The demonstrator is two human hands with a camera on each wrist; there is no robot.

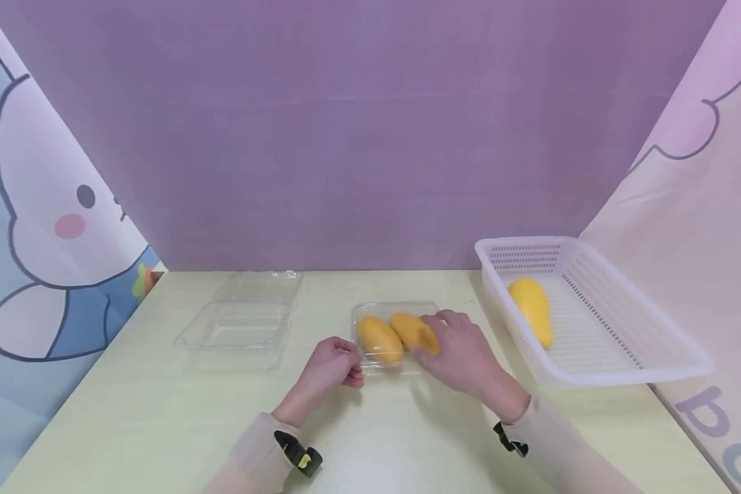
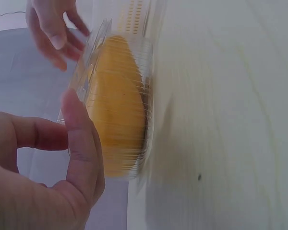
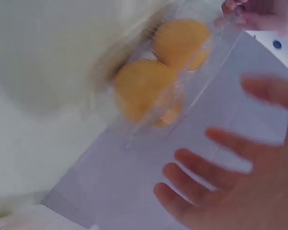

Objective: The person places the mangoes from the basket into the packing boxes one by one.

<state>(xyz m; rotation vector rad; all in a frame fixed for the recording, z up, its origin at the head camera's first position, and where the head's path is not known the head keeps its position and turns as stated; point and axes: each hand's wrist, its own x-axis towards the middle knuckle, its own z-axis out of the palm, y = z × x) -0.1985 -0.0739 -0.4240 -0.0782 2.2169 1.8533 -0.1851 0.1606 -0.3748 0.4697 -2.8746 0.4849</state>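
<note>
Two yellow mangoes, a left one [image 1: 379,339] and a right one [image 1: 410,328], lie side by side in a clear plastic box [image 1: 398,309] on the table. At the box's near left corner my left hand [image 1: 330,363] pinches the rim between thumb and fingers; the left wrist view shows these fingers [image 2: 81,143] against the plastic. My right hand [image 1: 460,350] is over the box's right side, partly covering the right mango in the head view. In the right wrist view its fingers [image 3: 197,167] are spread, apart from the fruit and holding nothing.
Another clear box [image 1: 241,326] stands with its lid up to the left. On the right is a white perforated basket [image 1: 605,329] with one yellow mango [image 1: 533,309] inside. A purple panel [image 1: 346,137] rises behind the pale table [image 1: 160,418], and printed cloths flank both sides.
</note>
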